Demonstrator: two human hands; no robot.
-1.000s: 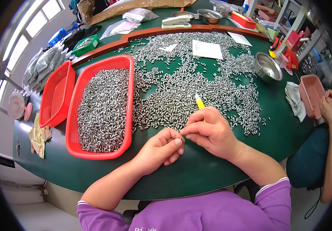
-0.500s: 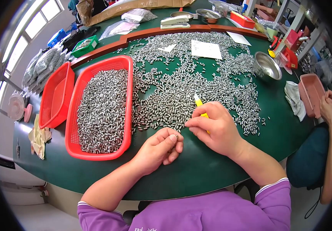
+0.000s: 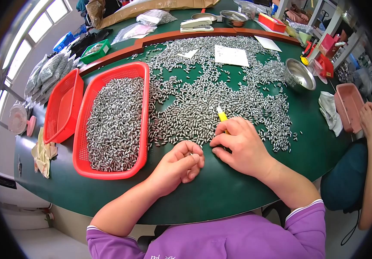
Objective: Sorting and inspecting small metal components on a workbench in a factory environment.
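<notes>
Across the broad green desk (image 3: 203,196), a wide spread of small silvery pieces (image 3: 194,114). Left of it, a red basket (image 3: 108,175) heaped with similar ones. Near the desk's front, right grip (image 3: 242,146) curled around a slim yellow tube (image 3: 222,116); left grip (image 3: 179,164), thumb against forefinger, cannot tell whether around a piece.

my green table (image 3: 220,196) carries a filled red basket (image 3: 112,175), with metal pieces (image 3: 194,118) right of it, cloth (image 3: 43,157) left.
</notes>
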